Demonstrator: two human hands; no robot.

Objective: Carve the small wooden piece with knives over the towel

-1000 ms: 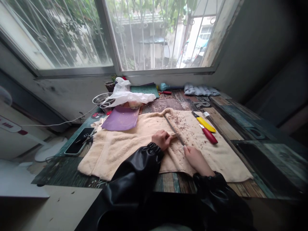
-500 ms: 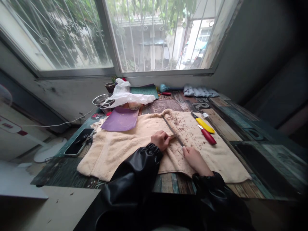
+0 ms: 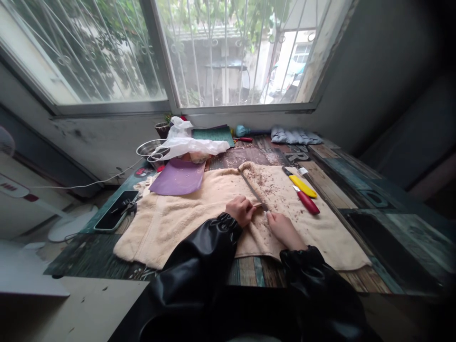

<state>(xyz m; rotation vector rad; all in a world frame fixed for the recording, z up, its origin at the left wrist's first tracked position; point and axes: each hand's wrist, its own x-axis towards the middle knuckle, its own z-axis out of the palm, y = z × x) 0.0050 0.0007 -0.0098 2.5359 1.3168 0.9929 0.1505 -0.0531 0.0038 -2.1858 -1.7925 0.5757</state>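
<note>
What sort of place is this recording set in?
Probably a home carving bench: a barred window, a towel strewn with shavings on the table, a long tool, a yellow knife and a red knife.

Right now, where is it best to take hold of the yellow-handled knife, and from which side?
Take the yellow-handled knife by its handle, likely from the right: it lies flat on the towel, blade pointing away toward the window, and the red-handled knife crowds its near side.

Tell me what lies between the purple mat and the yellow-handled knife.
The head view shows the long dark file crossing the beige towel there, with brown shavings scattered beside it.
</note>
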